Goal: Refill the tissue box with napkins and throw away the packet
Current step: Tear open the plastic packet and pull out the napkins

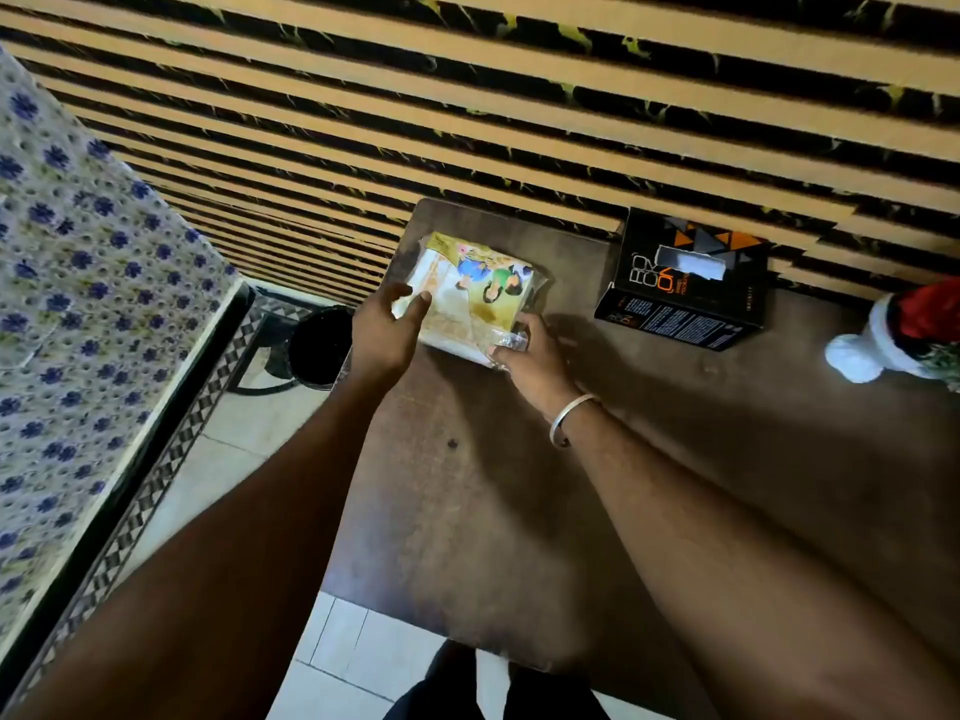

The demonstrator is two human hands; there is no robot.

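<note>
A napkin packet point(470, 291) in clear plastic with a colourful printed picture lies at the far left of the brown table point(519, 485). My left hand point(387, 335) grips its left side, thumb on top. My right hand point(530, 356) pinches the crumpled plastic at its near right corner. A black tissue box point(680, 304) with orange triangles stands to the right, apart from both hands, with a white tissue showing in its top slot.
A black round bin point(319, 348) stands on the tiled floor left of the table. A bed with a blue flowered cover point(78, 304) fills the left side. A red and white Santa hat point(893, 340) lies at the table's right edge. A striped wall runs behind.
</note>
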